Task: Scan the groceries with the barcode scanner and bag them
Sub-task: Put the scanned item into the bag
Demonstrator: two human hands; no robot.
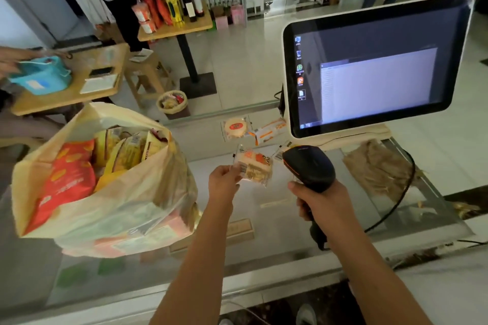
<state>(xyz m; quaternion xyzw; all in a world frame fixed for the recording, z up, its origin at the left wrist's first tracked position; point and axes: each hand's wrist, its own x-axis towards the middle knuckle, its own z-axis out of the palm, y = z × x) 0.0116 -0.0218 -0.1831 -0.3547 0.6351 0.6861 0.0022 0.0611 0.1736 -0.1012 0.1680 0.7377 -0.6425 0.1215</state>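
Observation:
My left hand point(223, 182) pinches a small clear-wrapped pastry packet point(254, 167) by its left edge, above the glass counter point(277, 224). My right hand point(320, 203) grips the handle of a black barcode scanner point(310, 166), whose head sits just right of the packet and faces it. A cream plastic bag point(126, 208) stands at the left, full of red and yellow snack packs. Farther back on the counter lie a round wrapped cake point(235, 127), an orange-and-white wrapped snack point(270, 130) and another packet point(281, 152) partly hidden behind the scanner.
A white touchscreen register point(375, 66) stands at the right with a window on its screen. A brown crumpled paper piece point(380, 169) lies under it, and the scanner's black cable point(396, 203) loops over the counter. Beyond are wooden tables, a blue basket point(42, 76) and shelves.

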